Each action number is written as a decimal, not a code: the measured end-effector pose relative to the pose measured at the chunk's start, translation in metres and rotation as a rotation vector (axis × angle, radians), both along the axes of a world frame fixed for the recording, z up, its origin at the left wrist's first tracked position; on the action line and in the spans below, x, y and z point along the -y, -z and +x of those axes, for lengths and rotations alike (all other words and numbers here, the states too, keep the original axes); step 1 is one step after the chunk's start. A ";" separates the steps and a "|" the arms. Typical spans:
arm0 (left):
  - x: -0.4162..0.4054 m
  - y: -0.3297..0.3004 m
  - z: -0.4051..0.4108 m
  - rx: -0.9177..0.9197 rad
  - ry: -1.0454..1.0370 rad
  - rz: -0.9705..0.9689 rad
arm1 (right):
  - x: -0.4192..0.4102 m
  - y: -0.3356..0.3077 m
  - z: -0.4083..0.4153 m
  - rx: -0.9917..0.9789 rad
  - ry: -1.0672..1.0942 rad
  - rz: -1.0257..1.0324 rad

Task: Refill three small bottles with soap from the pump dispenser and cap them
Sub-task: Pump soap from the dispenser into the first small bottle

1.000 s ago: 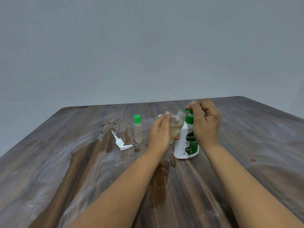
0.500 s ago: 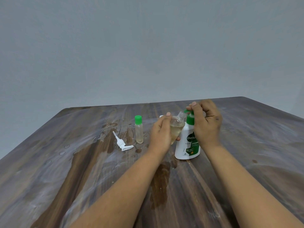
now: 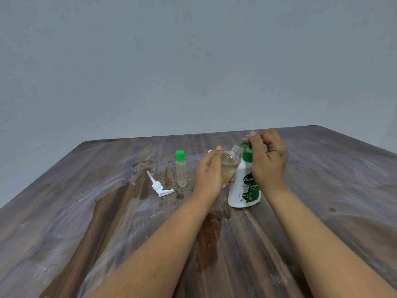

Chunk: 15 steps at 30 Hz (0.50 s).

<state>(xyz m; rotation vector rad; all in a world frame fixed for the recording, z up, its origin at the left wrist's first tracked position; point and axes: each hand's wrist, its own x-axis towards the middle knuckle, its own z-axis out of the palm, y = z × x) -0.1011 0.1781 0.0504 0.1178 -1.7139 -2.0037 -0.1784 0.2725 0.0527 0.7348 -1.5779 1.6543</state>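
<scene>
The left hand [image 3: 209, 171] grips an uncapped small bottle [image 3: 230, 166], tilted toward one o'clock under the pump dispenser [image 3: 243, 188] spout. The right hand [image 3: 268, 158] curls over the pump head. A capped bottle [image 3: 180, 168] stands at nine o'clock on the counter [image 3: 86, 211].

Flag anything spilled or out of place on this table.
Wet droplets and dark damp patches mark the table around the capped small bottle, and a loose white pump head lies on its side in them, detached from any bottle.
</scene>
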 end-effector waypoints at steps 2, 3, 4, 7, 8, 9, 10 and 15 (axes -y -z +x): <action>0.000 0.000 0.000 -0.002 0.002 0.000 | 0.000 0.000 -0.001 -0.003 0.000 -0.005; 0.000 0.000 0.000 -0.001 0.000 0.001 | 0.001 0.001 0.000 -0.008 -0.001 -0.014; 0.000 -0.001 0.000 0.002 0.000 0.001 | 0.001 0.001 0.000 -0.013 -0.002 -0.026; 0.000 0.000 0.000 0.006 0.002 -0.002 | 0.001 0.003 0.002 -0.010 -0.016 -0.054; 0.000 0.000 -0.001 0.009 -0.001 -0.008 | 0.001 0.003 0.002 -0.002 -0.023 -0.058; 0.000 0.000 0.000 0.011 -0.005 -0.015 | 0.001 0.002 0.002 0.003 -0.024 -0.057; 0.000 0.001 0.000 0.011 -0.007 -0.018 | 0.001 0.002 0.002 0.002 -0.020 -0.049; 0.000 0.000 0.000 0.005 -0.002 -0.001 | 0.001 0.000 0.000 -0.011 0.004 0.006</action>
